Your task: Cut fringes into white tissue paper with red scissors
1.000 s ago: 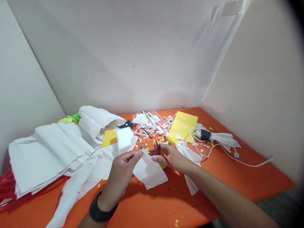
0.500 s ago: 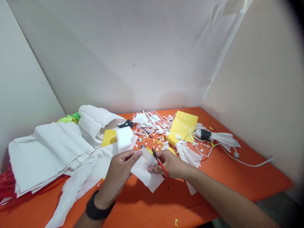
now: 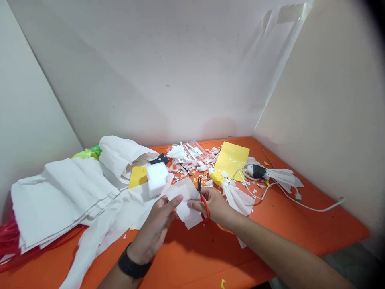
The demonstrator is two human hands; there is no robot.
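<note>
Plastic (image 3: 12,237), red and thin, lies at the far left, partly under a stack of white cloth (image 3: 60,196) on the orange tabletop (image 3: 174,261). Next comes a loose white roll (image 3: 123,152), with a yellow card (image 3: 137,177) and a white block (image 3: 157,180) just beside it. The left hand (image 3: 153,228), a black band (image 3: 134,261) on its wrist, pinches a white piece (image 3: 185,202) by its left side between thumb and fingers. This piece is above the tabletop, between both hands. At its right edge, red-handled scissors (image 3: 207,206) sit in the curled fingers of the right hand (image 3: 219,206), blades pointing away from the person; the right thumb lies over the piece. Beyond are a yellow-bodied figure (image 3: 217,178), a yellow sheet (image 3: 231,160) amid scraps, then a black-bodied figure (image 3: 258,171) and, looping round it, a white cable (image 3: 315,209).
</note>
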